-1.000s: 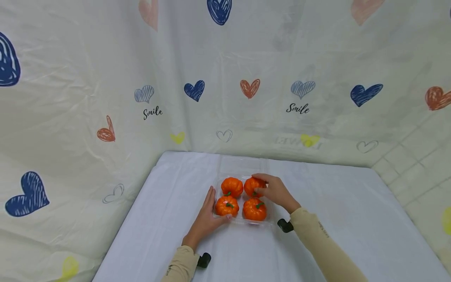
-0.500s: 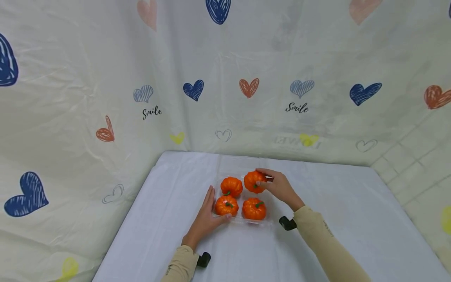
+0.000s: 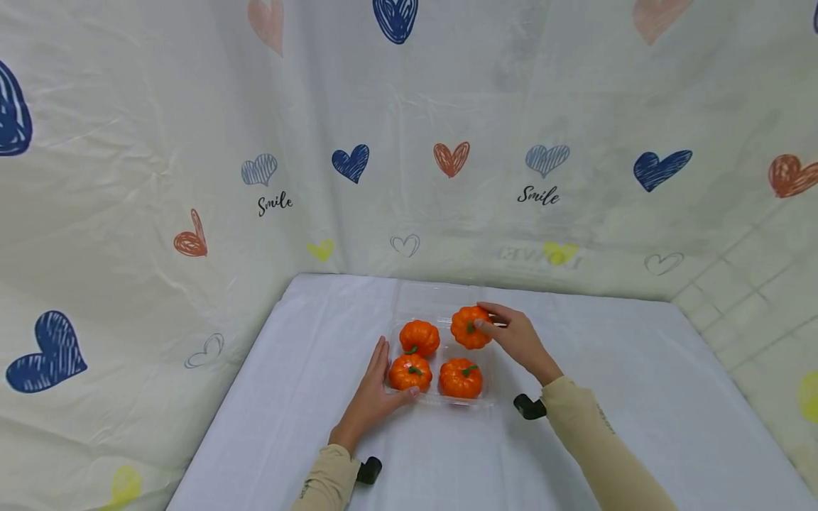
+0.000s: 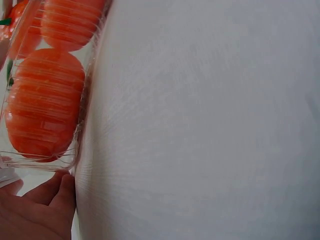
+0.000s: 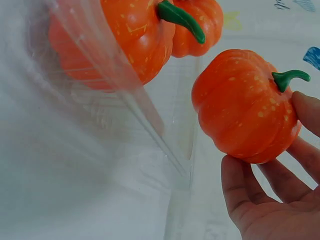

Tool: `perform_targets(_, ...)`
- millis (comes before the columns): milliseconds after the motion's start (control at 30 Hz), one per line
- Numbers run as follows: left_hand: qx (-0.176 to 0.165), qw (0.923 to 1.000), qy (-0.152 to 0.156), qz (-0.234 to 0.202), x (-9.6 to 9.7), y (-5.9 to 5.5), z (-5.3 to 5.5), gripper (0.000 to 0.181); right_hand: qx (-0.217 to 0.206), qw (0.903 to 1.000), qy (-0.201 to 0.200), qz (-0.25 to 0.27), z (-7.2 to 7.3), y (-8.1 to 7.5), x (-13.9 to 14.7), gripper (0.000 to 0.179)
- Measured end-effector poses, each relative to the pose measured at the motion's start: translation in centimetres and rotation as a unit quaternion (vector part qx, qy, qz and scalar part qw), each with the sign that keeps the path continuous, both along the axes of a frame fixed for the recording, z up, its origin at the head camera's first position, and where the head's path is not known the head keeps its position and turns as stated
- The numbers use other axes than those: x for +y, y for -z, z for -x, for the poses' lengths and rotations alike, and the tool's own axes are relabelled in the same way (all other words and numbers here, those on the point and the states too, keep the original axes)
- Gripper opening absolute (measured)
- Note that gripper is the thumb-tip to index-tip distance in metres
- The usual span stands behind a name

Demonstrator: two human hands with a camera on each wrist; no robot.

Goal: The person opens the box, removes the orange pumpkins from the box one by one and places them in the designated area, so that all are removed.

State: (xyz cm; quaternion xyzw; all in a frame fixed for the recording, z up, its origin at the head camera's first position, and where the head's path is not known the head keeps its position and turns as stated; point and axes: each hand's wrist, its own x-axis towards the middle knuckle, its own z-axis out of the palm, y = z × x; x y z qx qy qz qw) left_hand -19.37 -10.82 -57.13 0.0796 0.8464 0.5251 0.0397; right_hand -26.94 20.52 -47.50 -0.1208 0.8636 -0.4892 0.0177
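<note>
My right hand (image 3: 519,342) holds a small orange pumpkin (image 3: 471,328) with a green stem, fingers and thumb around its side. The same pumpkin (image 5: 245,107) shows in the right wrist view, raised beside the wall of the clear plastic box (image 5: 165,150). Three more pumpkins sit in this box: one at the back left (image 3: 420,337), one at the front left (image 3: 410,372) and one at the front right (image 3: 460,378). My left hand (image 3: 373,397) rests against the box's front left corner, fingers straight along the left side, thumb at the front edge.
The box's clear lid (image 3: 437,298) lies folded back behind it. A white cloth (image 3: 613,397) covers the table. Behind the table hangs a pale curtain (image 3: 409,206) printed with hearts. Dark wrist cameras (image 3: 529,407) stick out from the sleeves.
My right hand has lifted the back right pumpkin out of its place and moved it up and to the right. My left hand has stayed at the box's corner.
</note>
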Motion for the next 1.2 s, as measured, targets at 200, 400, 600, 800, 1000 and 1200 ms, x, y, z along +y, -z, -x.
perform_targets(200,0.005,1.0,-0.001,-0.001,0.1,0.0,0.1,0.121,-0.002,0.9999,0.013,-0.001,-0.4,-0.3,0.9,0.059)
perform_targets(400,0.004,1.0,0.003,-0.004,0.1,0.0,0.0,0.121,-0.007,0.9996,0.029,-0.004,-0.8,-0.3,2.0,0.063)
perform_targets(600,0.011,0.9999,0.005,-0.004,0.1,0.3,0.1,0.121,-0.018,0.9987,0.047,0.002,-0.9,-0.1,3.2,0.065)
perform_targets(800,0.008,1.0,-0.001,-0.003,-0.1,0.2,0.0,0.122,-0.028,0.9976,0.063,0.01,-1.1,0.2,4.2,0.066)
perform_targets(1000,0.011,0.9999,0.002,-0.003,-0.1,0.3,0.1,0.122,-0.034,0.9959,0.081,0.021,-1.5,0.7,5.5,0.068)
perform_targets(1200,0.01,0.9999,0.001,-0.002,-0.1,0.3,0.1,0.123,-0.045,0.9935,0.101,0.028,-1.8,1.2,6.3,0.07)
